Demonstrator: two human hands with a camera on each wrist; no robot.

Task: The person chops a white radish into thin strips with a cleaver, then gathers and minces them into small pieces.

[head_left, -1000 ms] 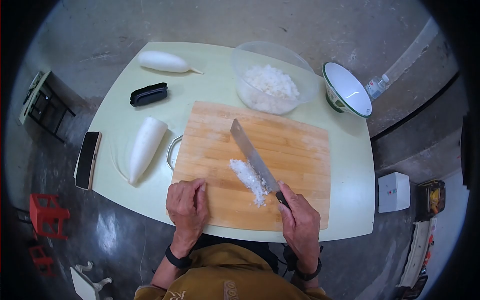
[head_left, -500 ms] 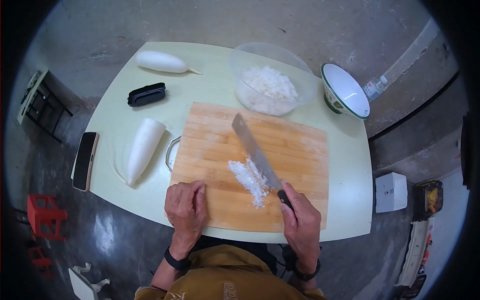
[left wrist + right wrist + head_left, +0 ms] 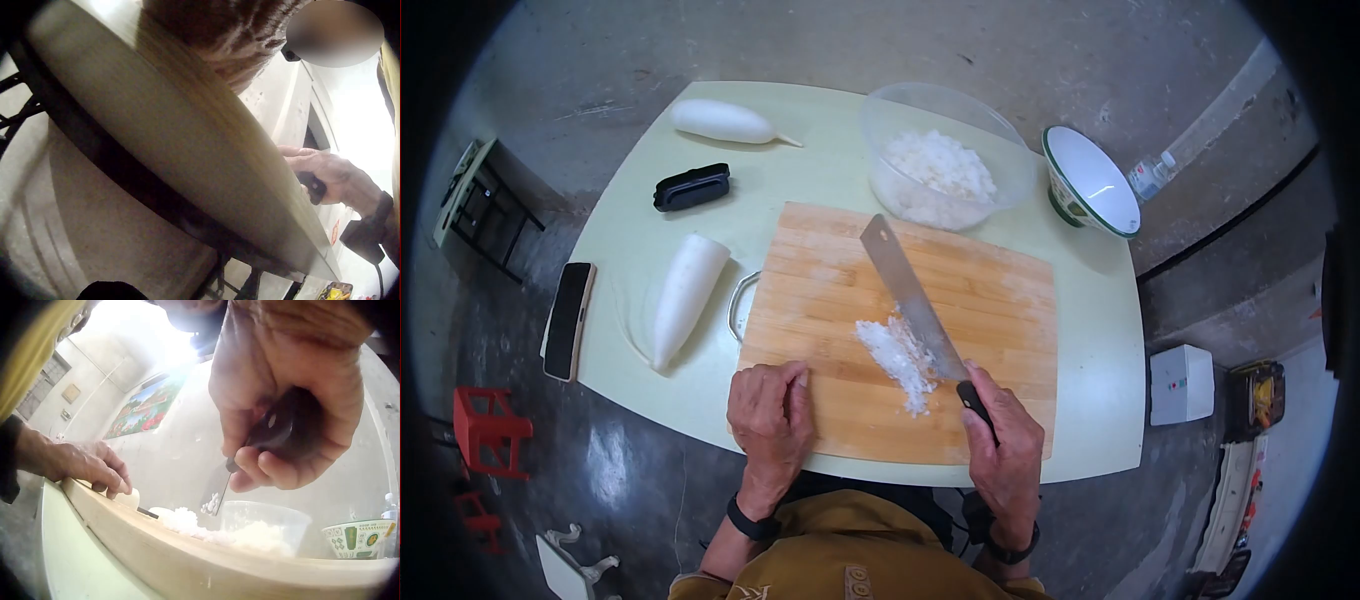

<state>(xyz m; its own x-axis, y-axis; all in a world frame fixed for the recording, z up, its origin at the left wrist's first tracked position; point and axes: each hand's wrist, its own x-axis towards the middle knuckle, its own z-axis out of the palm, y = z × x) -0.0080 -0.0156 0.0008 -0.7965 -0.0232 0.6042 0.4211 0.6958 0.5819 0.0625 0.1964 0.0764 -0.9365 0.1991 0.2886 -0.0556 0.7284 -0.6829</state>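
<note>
A wooden cutting board (image 3: 990,300) lies on the pale table (image 3: 650,240) with a small pile of minced white radish (image 3: 895,358) near its front. My right hand (image 3: 1000,440) grips the black handle of a cleaver (image 3: 905,290), its blade angled up and away over the pile; the same grip shows in the right wrist view, right hand (image 3: 287,425). My left hand (image 3: 772,415) rests flat on the board's front left edge, fingers relaxed, seen again as the left hand (image 3: 87,465).
A clear bowl (image 3: 945,155) of chopped radish stands behind the board, a green-rimmed bowl (image 3: 1090,180) to its right. Two whole white radishes (image 3: 685,295) (image 3: 720,122), a black case (image 3: 692,187) and a phone (image 3: 567,320) lie on the left.
The cleaver blade has lifted off the radish pile and swung slightly back, its tip now higher over the board. The pile has spread a little. The left hand stayed put.
</note>
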